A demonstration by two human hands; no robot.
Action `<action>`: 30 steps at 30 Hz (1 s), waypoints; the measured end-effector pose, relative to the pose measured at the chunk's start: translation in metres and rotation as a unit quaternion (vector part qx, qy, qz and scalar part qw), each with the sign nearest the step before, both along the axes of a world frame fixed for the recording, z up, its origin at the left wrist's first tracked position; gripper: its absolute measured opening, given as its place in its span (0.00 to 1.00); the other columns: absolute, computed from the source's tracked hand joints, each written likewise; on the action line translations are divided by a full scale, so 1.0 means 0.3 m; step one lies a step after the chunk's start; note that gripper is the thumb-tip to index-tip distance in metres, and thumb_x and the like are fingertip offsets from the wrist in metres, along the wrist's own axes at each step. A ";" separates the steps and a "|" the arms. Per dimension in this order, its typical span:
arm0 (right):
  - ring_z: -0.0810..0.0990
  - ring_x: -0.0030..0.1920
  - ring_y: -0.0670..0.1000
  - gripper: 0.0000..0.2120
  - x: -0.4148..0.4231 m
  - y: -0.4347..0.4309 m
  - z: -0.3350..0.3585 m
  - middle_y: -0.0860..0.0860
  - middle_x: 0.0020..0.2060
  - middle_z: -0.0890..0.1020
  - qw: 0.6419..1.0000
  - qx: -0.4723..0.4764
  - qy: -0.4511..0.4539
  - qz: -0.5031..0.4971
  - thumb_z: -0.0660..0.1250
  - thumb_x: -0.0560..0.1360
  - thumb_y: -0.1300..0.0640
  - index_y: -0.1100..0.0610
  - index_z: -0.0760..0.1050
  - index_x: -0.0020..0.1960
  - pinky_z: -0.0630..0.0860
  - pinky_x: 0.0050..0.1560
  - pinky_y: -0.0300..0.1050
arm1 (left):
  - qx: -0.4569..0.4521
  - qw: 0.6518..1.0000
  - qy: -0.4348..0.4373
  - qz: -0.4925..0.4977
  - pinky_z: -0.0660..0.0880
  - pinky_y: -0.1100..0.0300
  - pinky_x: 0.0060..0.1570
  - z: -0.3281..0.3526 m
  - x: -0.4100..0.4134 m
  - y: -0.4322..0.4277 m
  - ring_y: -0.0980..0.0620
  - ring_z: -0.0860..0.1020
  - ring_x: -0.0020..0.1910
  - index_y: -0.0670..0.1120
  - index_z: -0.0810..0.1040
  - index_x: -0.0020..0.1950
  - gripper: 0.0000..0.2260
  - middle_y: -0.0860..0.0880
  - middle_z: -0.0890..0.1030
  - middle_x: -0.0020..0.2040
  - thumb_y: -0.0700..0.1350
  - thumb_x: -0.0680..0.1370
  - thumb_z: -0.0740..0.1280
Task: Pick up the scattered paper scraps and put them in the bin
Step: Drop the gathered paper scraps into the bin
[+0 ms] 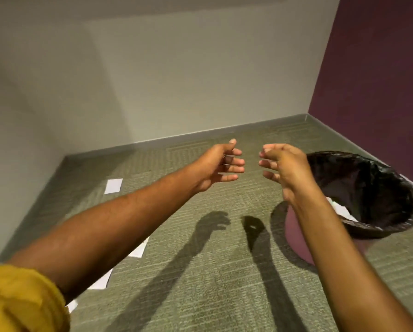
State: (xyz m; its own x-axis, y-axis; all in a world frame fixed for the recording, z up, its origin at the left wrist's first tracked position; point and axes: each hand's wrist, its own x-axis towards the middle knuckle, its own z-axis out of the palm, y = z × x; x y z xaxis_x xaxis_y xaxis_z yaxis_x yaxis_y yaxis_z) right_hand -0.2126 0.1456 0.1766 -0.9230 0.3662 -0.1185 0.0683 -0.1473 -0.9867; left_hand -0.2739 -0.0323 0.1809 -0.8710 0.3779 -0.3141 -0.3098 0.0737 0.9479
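Both my arms reach forward over the green carpet. My left hand (218, 164) and my right hand (282, 165) face each other with fingers spread and loosely bent, holding nothing. A maroon bin (296, 226) with a black liner (378, 185) stands at the right, just beyond my right forearm; white paper lies inside it. White paper scraps lie on the carpet: one (113, 186) at the left near the wall, one (139, 250) partly under my left forearm, one (102, 281) nearer to me, and a small one (72, 305) by my yellow sleeve.
A beige wall (152, 80) runs along the back and left, and a purple wall (380, 68) closes the right side, forming a corner behind the bin. Grey baseboard (200, 134) edges the carpet. Arm shadows fall on the floor between my arms.
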 end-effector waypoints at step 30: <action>0.79 0.58 0.49 0.25 -0.121 -0.991 -0.825 0.47 0.64 0.76 0.843 0.300 -0.112 0.431 0.70 0.77 0.65 0.50 0.74 0.71 0.81 0.52 0.46 | -0.544 0.832 -0.018 0.110 0.76 0.43 0.65 -0.899 0.214 -1.246 0.40 0.69 0.69 0.54 0.72 0.76 0.44 0.45 0.69 0.66 0.61 0.62 0.80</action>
